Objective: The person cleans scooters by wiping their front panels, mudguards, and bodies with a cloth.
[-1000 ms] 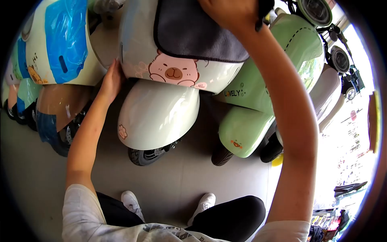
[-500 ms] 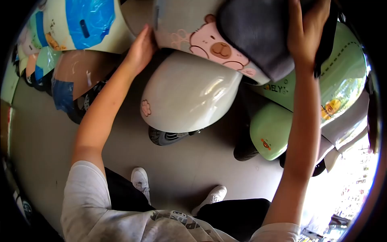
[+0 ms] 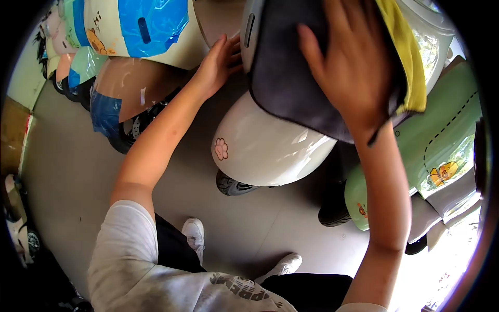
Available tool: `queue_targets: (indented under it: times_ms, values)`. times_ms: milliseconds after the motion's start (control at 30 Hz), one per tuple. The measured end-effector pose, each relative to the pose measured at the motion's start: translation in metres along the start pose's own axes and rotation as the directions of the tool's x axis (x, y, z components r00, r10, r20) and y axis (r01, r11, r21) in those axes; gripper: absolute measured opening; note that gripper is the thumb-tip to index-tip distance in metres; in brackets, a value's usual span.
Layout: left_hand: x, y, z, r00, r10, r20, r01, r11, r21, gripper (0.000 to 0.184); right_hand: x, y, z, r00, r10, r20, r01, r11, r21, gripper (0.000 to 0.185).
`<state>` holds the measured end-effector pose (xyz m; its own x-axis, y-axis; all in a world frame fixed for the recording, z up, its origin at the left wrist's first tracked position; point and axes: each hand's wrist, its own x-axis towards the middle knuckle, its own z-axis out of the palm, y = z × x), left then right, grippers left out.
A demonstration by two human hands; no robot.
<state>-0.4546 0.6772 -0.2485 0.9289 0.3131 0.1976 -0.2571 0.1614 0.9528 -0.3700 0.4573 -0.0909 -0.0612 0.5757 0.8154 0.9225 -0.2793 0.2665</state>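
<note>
A dark grey cloth (image 3: 291,78) with a yellow underside (image 3: 408,57) lies over the front panel of a pale grey scooter. My right hand (image 3: 353,67) rests flat on the cloth with its fingers spread. My left hand (image 3: 218,65) is beside the panel's left edge, its fingers apart and holding nothing; whether the fingertips touch the panel is unclear. Below the cloth shows the scooter's rounded front fender (image 3: 270,145) with a pink paw sticker (image 3: 221,148), above a black tyre (image 3: 234,184).
A cream scooter (image 3: 104,31) with blue film (image 3: 150,26) and a brown fender (image 3: 135,80) stands at the left, more scooters behind it. On the right is a green scooter (image 3: 447,125). My white shoes (image 3: 193,234) are on the grey floor (image 3: 234,229).
The view has shifted, so the scooters sit further right. My right hand and the cloth have come down over the panel, covering the bear picture, and the yellow side now shows. My left hand's fingers have spread.
</note>
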Motion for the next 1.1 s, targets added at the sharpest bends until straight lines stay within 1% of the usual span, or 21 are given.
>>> queue_targets:
  times_ms: [33,100,133,233,333,400,467,533,600,633,667,733,767,833,900,933,967,1000,1033,1067,1100]
  values:
    - [0.001,0.000,0.001,1.000,-0.011,0.001,0.011,1.000,0.012,0.101,0.018,-0.009,0.011,1.000,-0.008,0.016,0.007,0.999,0.042,0.069]
    - [0.000,0.002,0.005,0.997,-0.011,-0.071,0.005,0.996,-0.089,0.093,0.041,-0.026,0.035,0.997,-0.039,0.074,0.032,0.996,0.085,0.068]
    - [-0.002,0.003,0.006,0.997,-0.032,-0.072,0.026,0.996,-0.088,0.093,0.047,-0.034,0.050,0.993,-0.050,0.109,0.040,0.995,0.094,0.068]
    - [0.003,0.005,0.002,0.990,-0.095,-0.102,0.056,0.941,-0.333,0.073,0.046,-0.050,0.082,0.980,-0.068,0.188,0.053,0.995,0.081,0.067]
    - [0.004,0.010,0.002,0.973,-0.127,-0.191,0.035,0.906,-0.421,0.072,0.030,-0.063,0.103,0.963,-0.081,0.255,0.068,0.996,0.060,0.066]
    - [0.009,0.004,-0.018,0.995,-0.038,-0.095,0.013,0.969,-0.245,0.075,0.015,-0.070,0.112,0.953,-0.089,0.290,0.078,0.996,0.050,0.065]
    - [0.009,0.010,-0.024,0.952,-0.154,-0.265,0.067,0.948,-0.312,0.081,-0.002,-0.074,0.118,0.941,-0.097,0.323,0.086,0.995,0.047,0.065]
    - [0.020,0.005,-0.041,0.948,-0.210,-0.239,0.118,0.930,-0.347,0.083,-0.015,-0.076,0.121,0.932,-0.097,0.348,0.086,0.995,0.048,0.064]
    - [0.024,0.010,-0.040,0.912,-0.227,-0.343,0.101,0.933,-0.346,0.086,-0.031,-0.077,0.120,0.927,-0.094,0.364,0.081,0.995,0.052,0.064]
    - [0.024,0.015,-0.027,0.834,-0.230,-0.501,0.061,0.942,-0.331,0.071,-0.038,-0.078,0.119,0.924,-0.090,0.373,0.075,0.996,0.054,0.063]
    - [0.024,0.014,-0.034,0.832,-0.229,-0.505,0.059,0.942,-0.330,0.071,-0.044,-0.078,0.118,0.921,-0.084,0.380,0.067,0.996,0.058,0.063]
    - [0.028,0.013,-0.046,0.909,-0.204,-0.363,0.118,0.962,-0.245,0.081,-0.055,-0.078,0.115,0.915,-0.070,0.397,0.048,0.997,0.064,0.063]
    - [0.029,0.013,-0.047,0.908,-0.205,-0.365,0.119,0.962,-0.245,0.081,-0.060,-0.078,0.114,0.913,-0.057,0.403,0.033,0.997,0.067,0.063]
    - [0.032,0.011,-0.048,0.899,-0.173,-0.403,0.143,0.984,-0.103,0.085,-0.070,-0.078,0.109,0.912,-0.030,0.409,0.003,0.998,0.066,0.062]
    - [0.033,0.007,-0.054,0.905,-0.143,-0.402,0.114,0.989,-0.097,0.083,-0.080,-0.079,0.101,0.908,0.006,0.418,-0.039,0.997,0.070,0.062]
    - [0.033,0.006,-0.057,0.910,-0.109,-0.399,0.080,0.993,-0.089,0.080,-0.085,-0.082,0.091,0.870,0.024,0.493,-0.088,0.990,0.107,0.062]
    - [0.030,0.010,-0.055,0.910,-0.110,-0.400,0.081,0.993,-0.089,0.080,-0.082,-0.085,0.070,0.780,0.030,0.624,-0.176,0.969,0.175,0.062]
    - [0.024,0.016,-0.050,0.897,-0.080,-0.434,0.060,0.996,-0.059,0.074,-0.078,-0.089,0.046,0.545,-0.015,0.838,-0.356,0.901,0.248,0.062]
    - [0.020,0.020,-0.044,0.885,-0.048,-0.463,0.039,0.999,-0.028,0.069,-0.095,-0.097,0.046,0.740,0.027,0.672,-0.277,0.923,0.268,0.051]
    - [0.017,0.021,-0.043,0.889,-0.047,-0.455,0.038,0.999,-0.030,0.069,-0.109,-0.104,0.046,0.886,0.054,0.460,-0.194,0.946,0.261,0.041]
    - [0.013,0.022,-0.044,0.872,0.022,-0.489,-0.005,0.999,0.036,0.062,-0.120,-0.108,0.044,0.935,0.072,0.347,-0.168,0.951,0.258,0.041]
